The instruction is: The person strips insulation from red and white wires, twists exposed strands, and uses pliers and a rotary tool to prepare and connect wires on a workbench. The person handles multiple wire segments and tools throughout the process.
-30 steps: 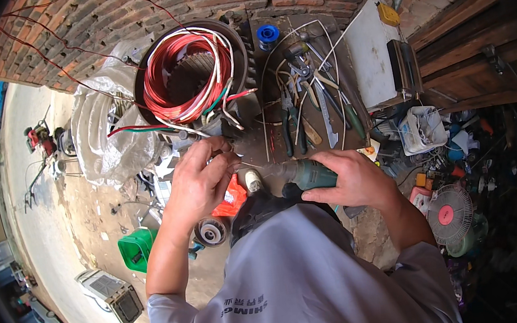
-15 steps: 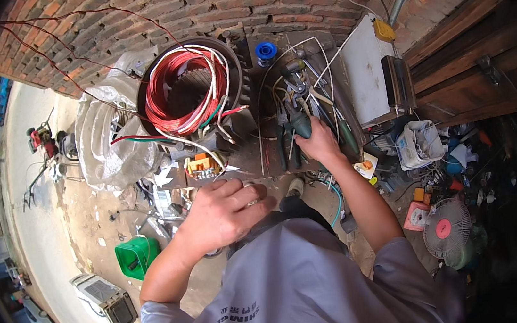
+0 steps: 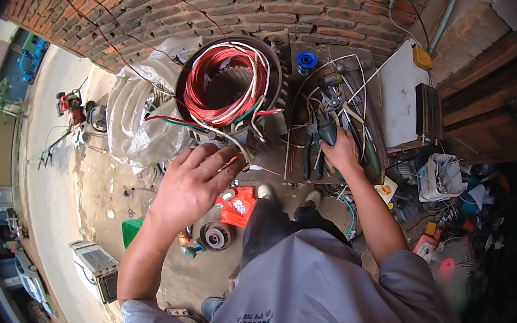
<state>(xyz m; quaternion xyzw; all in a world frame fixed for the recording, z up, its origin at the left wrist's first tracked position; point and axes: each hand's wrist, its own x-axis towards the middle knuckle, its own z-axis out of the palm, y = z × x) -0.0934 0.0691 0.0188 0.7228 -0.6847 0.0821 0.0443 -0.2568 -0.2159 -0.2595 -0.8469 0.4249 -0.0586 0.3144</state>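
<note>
My left hand [image 3: 194, 185] hovers at the near left edge of the worktop, below the motor. Its fingers are loosely bent and apart, with nothing visible in them; their tips are close to a white sleeved lead [image 3: 230, 138]. My right hand [image 3: 342, 151] is closed on a tool with a thick dark green handle [image 3: 328, 131], among pliers [image 3: 313, 130] and other hand tools. The tool's far end is lost in the pile. A coil of red winding wire [image 3: 203, 104] with white sleeves rests in the round, ribbed motor housing [image 3: 282, 87].
A blue spool [image 3: 306, 60] stands behind the tools. At right are a white box [image 3: 402, 95] and a white tub [image 3: 439, 175] amid clutter. Clear plastic sheeting [image 3: 137, 118] hangs left of the motor. On the floor lie a red bag [image 3: 237, 207] and a round metal part [image 3: 216, 236].
The view has shifted, so the bench appears farther right. My left hand has moved forward from near my body to the motor's leads. My right hand still grips the green handle.
</note>
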